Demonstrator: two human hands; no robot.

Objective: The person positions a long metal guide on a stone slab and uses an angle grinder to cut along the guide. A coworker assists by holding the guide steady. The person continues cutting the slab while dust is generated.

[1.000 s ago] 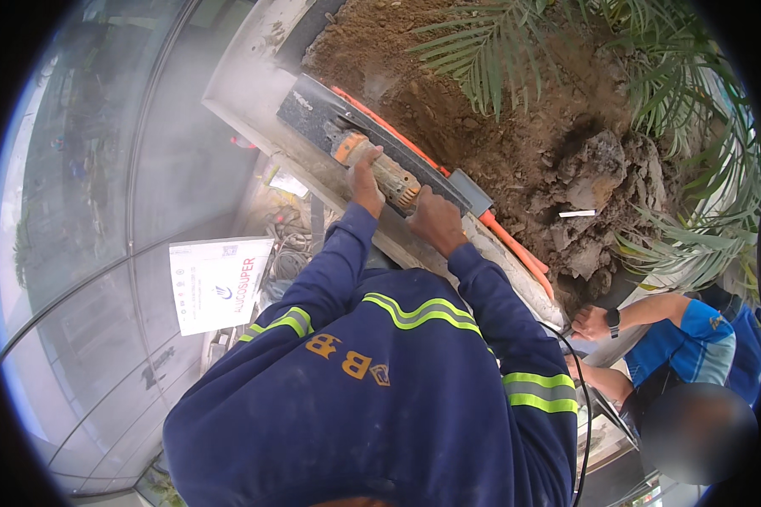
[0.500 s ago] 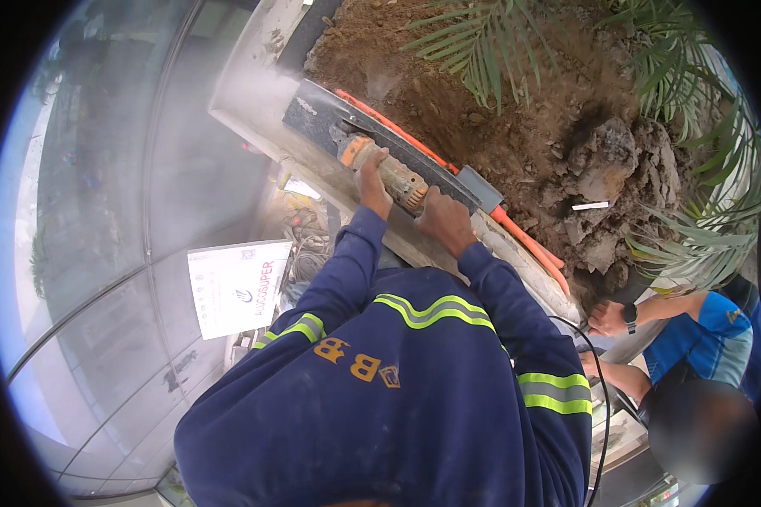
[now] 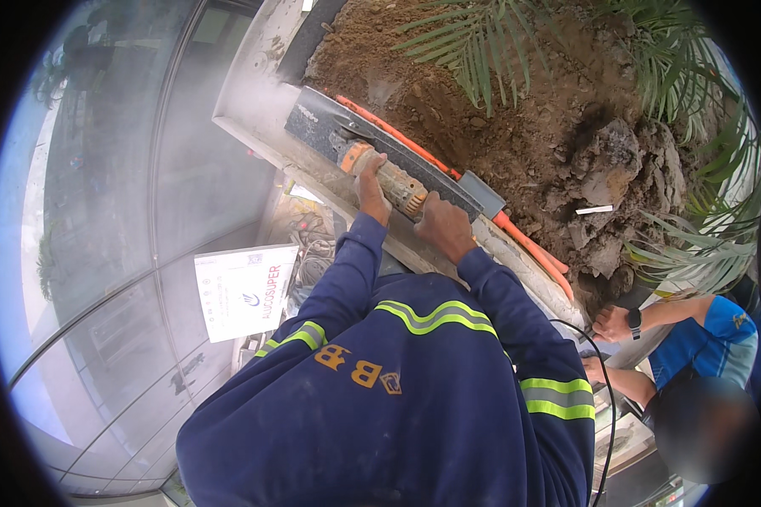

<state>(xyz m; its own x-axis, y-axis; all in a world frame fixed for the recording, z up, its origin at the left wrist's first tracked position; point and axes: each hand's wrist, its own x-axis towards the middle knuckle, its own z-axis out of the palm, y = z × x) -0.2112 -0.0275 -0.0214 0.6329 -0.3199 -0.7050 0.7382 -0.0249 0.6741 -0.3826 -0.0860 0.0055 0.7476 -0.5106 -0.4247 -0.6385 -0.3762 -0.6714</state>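
Observation:
An orange and grey angle grinder [image 3: 403,188], coated in dust, lies across a dark stone slab [image 3: 317,122] on top of a low planter wall. My left hand [image 3: 370,190] wraps around the grinder's body just behind its head. Farther back, my right hand [image 3: 445,226] is closed on the rear end of the tool. The cutting disc [image 3: 353,129] is at the slab's surface, partly hidden by the grinder head. Pale dust hangs over the slab's far left end.
Beyond the slab, orange conduit [image 3: 406,138] and a grey flat piece [image 3: 483,194] border brown soil [image 3: 482,139] with palm fronds [image 3: 482,51]. Glass panels [image 3: 101,211] rise at left above a white printed box [image 3: 243,291] and coiled cable [image 3: 315,253]. A co-worker's hand [image 3: 610,323] is at right, near a black cord [image 3: 604,397].
The view has shifted slightly. Dust over the slab looks thinner, and the disc shows more clearly. Both hands keep their hold on the grinder.

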